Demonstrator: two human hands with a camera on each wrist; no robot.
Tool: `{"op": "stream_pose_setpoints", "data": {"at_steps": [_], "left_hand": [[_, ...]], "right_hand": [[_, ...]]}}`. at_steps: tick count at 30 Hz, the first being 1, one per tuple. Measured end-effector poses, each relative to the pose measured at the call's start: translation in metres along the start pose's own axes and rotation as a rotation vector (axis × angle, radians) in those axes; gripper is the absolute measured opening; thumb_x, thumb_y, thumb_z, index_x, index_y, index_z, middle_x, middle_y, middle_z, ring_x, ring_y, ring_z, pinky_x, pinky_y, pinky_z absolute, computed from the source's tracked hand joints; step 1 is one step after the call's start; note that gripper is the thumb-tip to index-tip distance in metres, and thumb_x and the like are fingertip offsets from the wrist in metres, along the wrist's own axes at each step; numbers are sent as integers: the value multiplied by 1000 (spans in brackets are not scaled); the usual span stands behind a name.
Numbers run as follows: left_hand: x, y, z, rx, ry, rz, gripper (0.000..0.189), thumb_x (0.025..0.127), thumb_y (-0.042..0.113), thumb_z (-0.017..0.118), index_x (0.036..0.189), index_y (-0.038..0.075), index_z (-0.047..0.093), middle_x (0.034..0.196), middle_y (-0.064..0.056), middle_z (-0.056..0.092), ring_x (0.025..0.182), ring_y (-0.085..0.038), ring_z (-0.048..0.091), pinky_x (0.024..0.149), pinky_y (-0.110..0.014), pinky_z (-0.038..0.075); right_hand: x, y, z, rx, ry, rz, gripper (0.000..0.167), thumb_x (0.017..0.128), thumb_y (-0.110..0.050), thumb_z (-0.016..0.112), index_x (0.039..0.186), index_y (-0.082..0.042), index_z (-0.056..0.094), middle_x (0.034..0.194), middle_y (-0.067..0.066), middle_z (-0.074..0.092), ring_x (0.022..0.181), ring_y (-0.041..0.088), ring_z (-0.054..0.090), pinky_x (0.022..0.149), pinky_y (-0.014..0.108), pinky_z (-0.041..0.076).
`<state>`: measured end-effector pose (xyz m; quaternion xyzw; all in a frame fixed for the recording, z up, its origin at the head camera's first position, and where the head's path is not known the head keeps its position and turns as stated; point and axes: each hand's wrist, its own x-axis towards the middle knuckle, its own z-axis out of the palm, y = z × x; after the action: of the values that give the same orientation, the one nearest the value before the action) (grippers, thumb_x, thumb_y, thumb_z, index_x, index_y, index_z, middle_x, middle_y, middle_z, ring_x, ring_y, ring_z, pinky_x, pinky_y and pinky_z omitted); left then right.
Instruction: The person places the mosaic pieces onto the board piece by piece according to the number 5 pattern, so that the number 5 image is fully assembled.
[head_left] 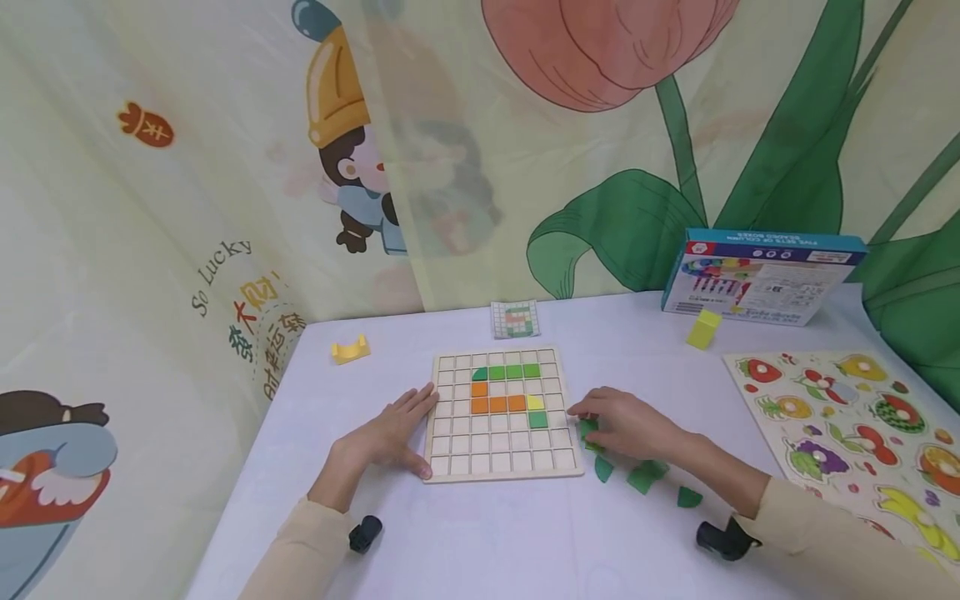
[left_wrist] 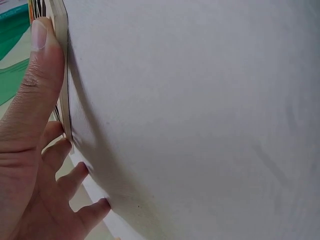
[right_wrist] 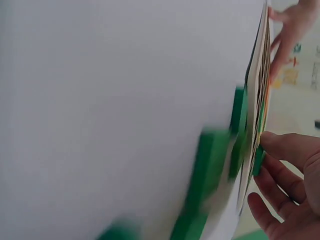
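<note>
A pale wooden grid board (head_left: 457,454) lies flat on the table. Set in its cells are green pieces (head_left: 513,372), orange squares (head_left: 498,405) and a yellow piece (head_left: 534,402). My left hand (head_left: 393,429) rests at the board's left edge, fingers spread, thumb (left_wrist: 47,65) along the side near the front corner. At the right edge, my right hand (head_left: 626,423) pinches a small green tile (right_wrist: 258,160) between thumb and fingers. Loose green pieces (head_left: 647,476) lie under and beside that hand, some of them partly covered by it.
Behind the board lies a small pattern card (head_left: 515,319). A yellow curved block (head_left: 350,350) sits back left. Toward the back right are a yellow-green cube (head_left: 703,330) and a printed box (head_left: 757,279). A fruit puzzle board (head_left: 847,433) covers the right side. A printed curtain hangs behind.
</note>
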<state>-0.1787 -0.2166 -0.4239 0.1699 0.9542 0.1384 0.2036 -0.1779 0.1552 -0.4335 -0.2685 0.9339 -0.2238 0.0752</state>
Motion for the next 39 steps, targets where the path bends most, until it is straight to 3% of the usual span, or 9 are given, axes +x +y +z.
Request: {"op": "stream_pose_setpoints", "data": {"at_steps": [5, 9, 26, 32, 39], "left_hand": [[-1, -1, -1, -9, 1, 0, 119, 62, 38, 88, 155, 9, 20, 165, -7, 8, 151, -34, 8, 121, -57, 17], [-2, 0, -2, 2, -6, -2, 119, 63, 39, 88, 155, 10, 19, 165, -6, 7, 151, -34, 8, 121, -55, 17], [-4, 3, -3, -25, -3, -3, 118, 62, 36, 88, 155, 8, 20, 165, -7, 8, 151, -35, 8, 121, -57, 15], [-4, 3, -2, -25, -8, -6, 119, 61, 37, 88, 155, 8, 20, 165, -7, 8, 151, -35, 7, 121, -57, 15], [-4, 4, -3, -10, -4, -18, 119, 62, 36, 88, 155, 9, 20, 165, -6, 8, 152, -33, 7, 122, -56, 15]], "right_hand": [[19, -28, 17, -7, -8, -179, 37, 82, -17, 77, 118, -16, 69, 114, -4, 66, 92, 8, 54, 80, 23, 54], [27, -39, 26, -49, 1, -225, 35, 82, -17, 76, 117, -17, 70, 114, -3, 67, 95, 10, 54, 84, 26, 54], [30, -43, 31, -87, 40, -245, 32, 80, -15, 78, 112, -17, 72, 112, -2, 68, 91, 9, 52, 79, 22, 53], [28, -39, 20, 10, 7, -178, 32, 83, -14, 74, 115, -15, 71, 112, -4, 67, 103, 12, 59, 87, 28, 56], [14, -18, -3, 36, 1, -82, 34, 85, -18, 73, 119, -17, 69, 113, -6, 67, 100, 10, 58, 87, 30, 56]]}}
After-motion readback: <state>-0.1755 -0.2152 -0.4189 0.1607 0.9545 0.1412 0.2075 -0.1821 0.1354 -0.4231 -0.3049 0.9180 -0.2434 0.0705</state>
